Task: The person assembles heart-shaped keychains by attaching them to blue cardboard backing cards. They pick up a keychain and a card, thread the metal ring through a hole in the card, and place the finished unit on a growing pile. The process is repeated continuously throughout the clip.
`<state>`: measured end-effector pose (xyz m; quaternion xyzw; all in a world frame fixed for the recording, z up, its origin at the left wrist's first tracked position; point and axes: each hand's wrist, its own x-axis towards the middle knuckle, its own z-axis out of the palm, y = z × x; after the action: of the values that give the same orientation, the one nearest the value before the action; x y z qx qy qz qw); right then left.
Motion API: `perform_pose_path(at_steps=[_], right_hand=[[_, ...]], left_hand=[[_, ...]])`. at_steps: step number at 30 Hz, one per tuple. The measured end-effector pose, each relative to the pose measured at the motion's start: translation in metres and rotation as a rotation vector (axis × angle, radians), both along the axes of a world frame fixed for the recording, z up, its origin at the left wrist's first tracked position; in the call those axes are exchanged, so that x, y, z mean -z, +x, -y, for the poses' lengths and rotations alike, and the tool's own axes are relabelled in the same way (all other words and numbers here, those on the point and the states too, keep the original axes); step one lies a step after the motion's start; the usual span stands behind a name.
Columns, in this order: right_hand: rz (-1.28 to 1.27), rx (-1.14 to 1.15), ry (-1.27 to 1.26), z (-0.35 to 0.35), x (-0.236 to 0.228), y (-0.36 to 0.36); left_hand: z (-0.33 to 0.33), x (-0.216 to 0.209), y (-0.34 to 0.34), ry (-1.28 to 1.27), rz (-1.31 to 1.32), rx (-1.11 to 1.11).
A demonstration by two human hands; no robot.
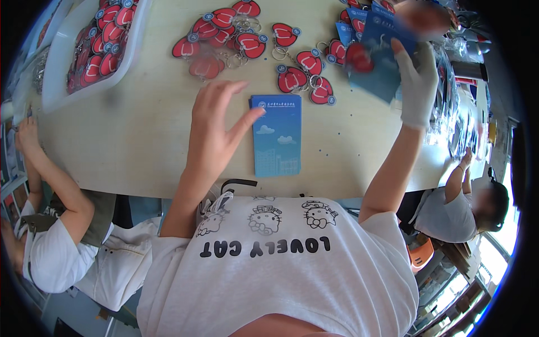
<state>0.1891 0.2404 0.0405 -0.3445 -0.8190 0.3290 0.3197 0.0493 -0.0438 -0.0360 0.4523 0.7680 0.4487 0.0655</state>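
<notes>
- Nearest the camera, the left hand (216, 126) hovers bare over the pale surface (140, 140), fingers spread loosely, fingertips just at the top left corner of a blue card stack (276, 135).
- That blue card stack lies flat near the surface's close edge, in front of the person.
- Farther right, the gloved right hand (418, 84) is raised, gripping a blue card (382, 59) with a red heart keychain (359, 57) against it; both are blurred.
- Loose red heart keychains (247, 42) lie scattered beyond the stack.
- At far left, a white tray (56, 92) holds more of them.
- Two other people sit at either side.
</notes>
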Motion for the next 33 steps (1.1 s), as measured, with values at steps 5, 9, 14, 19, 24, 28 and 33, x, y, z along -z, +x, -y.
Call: perform_pose_path(at_steps=[5,9,14,19,24,28,33], right_hand=[[0.121,-0.423,0.621,0.01,0.035,-0.042],[0.205,-0.676,0.565,0.051,0.068,-0.073],[0.282,-0.696,0.479,0.05,0.078,-0.082],[0.08,-0.646,0.063,0.045,0.066,-0.071],[-0.159,-0.625,-0.334,0.063,0.027,-0.042],[-0.154,-0.719,-0.262,0.086,-0.007,-0.023],[-0.225,-0.738,0.07,0.099,-0.011,-0.018]], left_hand=[[-0.012,0.008,0.032,-0.249,-0.165,-0.123],[-0.017,0.017,0.033,-0.196,-0.057,-0.138],[-0.009,0.02,0.026,0.048,0.493,-0.142],[0.004,0.003,0.013,0.002,0.533,-0.201],[0.008,-0.014,0.013,0.342,0.903,-0.185],[0.0,-0.037,0.015,0.474,0.828,-0.194],[-0.015,-0.042,0.016,0.691,0.5,-0.328]])
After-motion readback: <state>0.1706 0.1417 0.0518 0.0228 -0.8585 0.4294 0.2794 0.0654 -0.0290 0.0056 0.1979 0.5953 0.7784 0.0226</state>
